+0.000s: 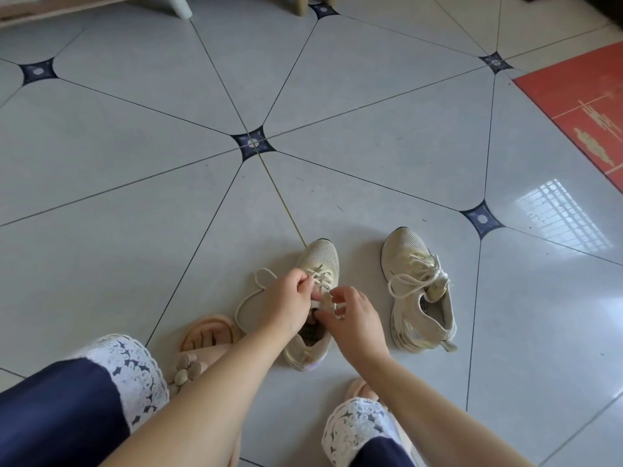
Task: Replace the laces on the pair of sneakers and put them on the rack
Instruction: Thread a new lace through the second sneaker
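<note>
Near sneaker (320, 256) stands on the tiled floor (135, 183) at 6 o'clock in view, toe toward 12, with the second sneaker (421, 298) apart at its 3 o'clock, laces knotted. Left hand (290, 298) has its fingers curled, pinching the lace (320, 276) over the eyelets; right hand (354, 318), also curled, pinches the same lace near the tongue. An insole (249, 308) lies at the near sneaker's 9 o'clock, and a pink sandal (205, 335) at 8.

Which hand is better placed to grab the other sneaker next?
Right, probably. The right hand is nearer the tied sneaker; the left hand sits on the far side of the near sneaker. Both pinch its lace.
</note>
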A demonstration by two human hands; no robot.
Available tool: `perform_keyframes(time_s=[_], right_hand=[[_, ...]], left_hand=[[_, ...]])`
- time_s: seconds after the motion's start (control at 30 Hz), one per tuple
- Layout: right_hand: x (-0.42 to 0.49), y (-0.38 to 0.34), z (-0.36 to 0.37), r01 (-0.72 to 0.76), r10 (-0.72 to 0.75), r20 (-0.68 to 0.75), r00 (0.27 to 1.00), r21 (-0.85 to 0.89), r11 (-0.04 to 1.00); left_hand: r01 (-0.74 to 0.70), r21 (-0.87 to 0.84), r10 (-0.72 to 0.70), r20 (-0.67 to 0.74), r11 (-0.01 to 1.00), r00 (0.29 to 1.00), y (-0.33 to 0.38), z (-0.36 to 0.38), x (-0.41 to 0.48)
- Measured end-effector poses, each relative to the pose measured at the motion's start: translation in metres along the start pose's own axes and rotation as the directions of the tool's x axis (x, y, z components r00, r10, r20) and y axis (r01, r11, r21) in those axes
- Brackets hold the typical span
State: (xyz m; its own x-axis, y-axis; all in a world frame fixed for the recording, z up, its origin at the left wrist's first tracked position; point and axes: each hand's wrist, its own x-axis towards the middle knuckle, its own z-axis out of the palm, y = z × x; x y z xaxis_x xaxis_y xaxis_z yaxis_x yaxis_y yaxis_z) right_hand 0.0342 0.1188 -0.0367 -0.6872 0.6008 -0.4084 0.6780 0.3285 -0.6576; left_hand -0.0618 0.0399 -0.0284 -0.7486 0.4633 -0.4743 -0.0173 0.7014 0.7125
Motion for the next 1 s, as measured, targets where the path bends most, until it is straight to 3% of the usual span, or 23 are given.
perform_keyframes(time_s=[0.33,0.5,0.6,0.7,0.83,1.0], right_hand=[[0.007,0.004,-0.002,-0.195,0.196,0.025,0.980,0.274,0.942],[0.014,0.002,-0.005,-0.157,0.160,-0.012,0.987,0.142,0.977],[0.008,0.002,-0.003,-0.131,0.141,-0.033,0.989,0.206,0.970],[0.010,0.006,-0.002,-0.257,0.269,0.028,0.963,0.404,0.878],[0.012,0.009,0.000,-0.375,0.355,0.169,0.920,0.641,0.669],[0.011,0.012,0.002,-0.370,0.344,0.182,0.921,0.680,0.633]], left_hand=[[0.029,-0.044,-0.027,0.044,0.999,0.999,-0.006,0.006,0.003],[0.010,-0.069,-0.006,0.055,0.998,0.998,-0.005,0.007,0.003],[-0.023,-0.015,0.023,0.043,1.000,0.999,-0.004,0.008,0.002],[-0.036,0.063,0.033,0.040,0.997,0.999,-0.004,0.012,0.000],[-0.015,0.115,0.011,0.033,0.993,0.999,-0.005,0.015,0.000],[-0.039,0.133,0.037,0.019,0.990,0.999,-0.004,0.016,0.000]])
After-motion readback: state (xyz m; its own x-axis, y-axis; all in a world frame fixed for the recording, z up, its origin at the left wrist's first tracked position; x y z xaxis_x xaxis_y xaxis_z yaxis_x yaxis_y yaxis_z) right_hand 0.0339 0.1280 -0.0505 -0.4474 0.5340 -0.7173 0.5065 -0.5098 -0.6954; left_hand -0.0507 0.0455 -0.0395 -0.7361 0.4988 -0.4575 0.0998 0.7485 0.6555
